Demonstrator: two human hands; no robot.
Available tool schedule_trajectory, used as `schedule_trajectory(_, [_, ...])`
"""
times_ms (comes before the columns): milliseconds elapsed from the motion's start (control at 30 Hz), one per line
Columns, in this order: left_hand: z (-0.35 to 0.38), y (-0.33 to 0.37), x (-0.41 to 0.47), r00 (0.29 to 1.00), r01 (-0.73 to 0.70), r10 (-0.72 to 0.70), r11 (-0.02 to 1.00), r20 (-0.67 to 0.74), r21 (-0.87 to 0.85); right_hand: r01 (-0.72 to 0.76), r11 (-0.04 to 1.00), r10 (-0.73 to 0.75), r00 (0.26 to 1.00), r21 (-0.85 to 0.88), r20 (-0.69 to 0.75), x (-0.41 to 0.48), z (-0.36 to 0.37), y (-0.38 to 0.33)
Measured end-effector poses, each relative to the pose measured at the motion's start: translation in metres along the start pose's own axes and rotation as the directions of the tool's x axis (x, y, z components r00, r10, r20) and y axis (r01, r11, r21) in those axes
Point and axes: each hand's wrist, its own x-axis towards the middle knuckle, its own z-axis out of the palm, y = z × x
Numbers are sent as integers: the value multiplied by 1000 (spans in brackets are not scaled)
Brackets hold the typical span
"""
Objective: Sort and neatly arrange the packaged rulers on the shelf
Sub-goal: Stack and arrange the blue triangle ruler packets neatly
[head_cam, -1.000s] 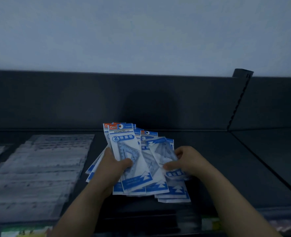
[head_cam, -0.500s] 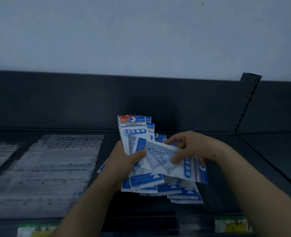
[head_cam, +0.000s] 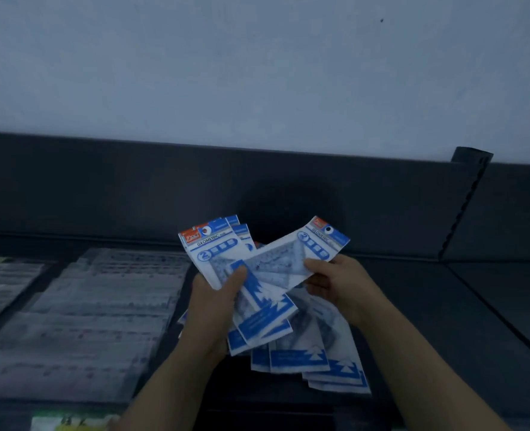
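Far left: rows of clear packets [head_cam: 102, 306] lie flat on the shelf [head_cam: 438, 312]; they are blurred, possibly rulers.
Centre: our left hand [head_cam: 214, 303] has its thumb and fingers curled round a fan of packaged rulers [head_cam: 212, 251], headers pointing up and away.
Right: our right hand [head_cam: 338, 281] pinches a single packet [head_cam: 288, 259], long axis tilted up to the right.
Beyond it lies bare shelf.

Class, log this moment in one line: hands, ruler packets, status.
left hand: grips fanned packet stack | right hand: pinches single packet, tilted across stack | loose packets: below hands | status: sorting unfinished
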Motion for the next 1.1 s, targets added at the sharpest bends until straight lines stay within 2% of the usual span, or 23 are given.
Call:
schedule_trajectory(100, [-6, 5, 1, 996, 42, -44, 999, 75, 28, 49, 951, -11, 992, -305, 128, 0, -10, -11])
schedule_trajectory(133, [-6, 6, 0, 988, 34, -45, 997, 148, 75, 61, 930, 5, 984, -363, 178, -2, -7, -11])
schedule_trajectory(200, [-4, 7, -5, 960, -4, -39, 988, 276, 154, 49, 933, 33, 975, -357, 220, -3, 3, -9])
schedule_trajectory(267, [-7, 6, -5, 972, -54, 4, 977, 234, 208, 27, 951, 16, 990, -309, 137, -1, 9, -4])
schedule_trajectory(333, [-19, 4, 1, 992, -81, 57, 969, 109, 232, 29, 905, -29, 1000, -424, 6, 3, 2, 5])
schedule_trajectory(400, [-34, 4, 8, 999, -40, 34, 963, 29, 266, 2, 836, -29, 999, -548, -41, 3, -8, 14])
schedule_trajectory(467, [-42, 0, 12, 999, -3, -13, 938, 44, 347, -49, 856, 22, 998, -515, -59, -2, -12, 18])
schedule_trajectory(600, [-41, -5, 14, 994, -25, -29, 870, 101, 493, -155, 929, 157, 987, -335, -23, -7, -2, 18])
schedule_trajectory(667, [-40, -5, 14, 994, -43, -18, 857, 112, 514, -152, 931, 147, 988, -333, -40, -7, 6, 19])
schedule_trajectory(833, [-39, -5, 9, 994, -43, -6, 888, 106, 457, -89, 921, 80, 996, -378, -37, -14, 20, 19])
schedule_trajectory(967, [-42, 1, 1, 996, -30, 1, 943, 88, 332, -77, 985, 63, 993, -152, -95, -14, 11, 13])
schedule_trajectory(1033, [-43, 2, 0, 995, -13, -16, 956, 98, 295, -79, 996, 76, 994, -33, -76, -14, 9, 11])
schedule_trajectory(1100, [-40, 3, -1, 993, -5, -29, 962, 119, 275, -72, 997, 72, 997, 8, -36, -17, 16, 12])
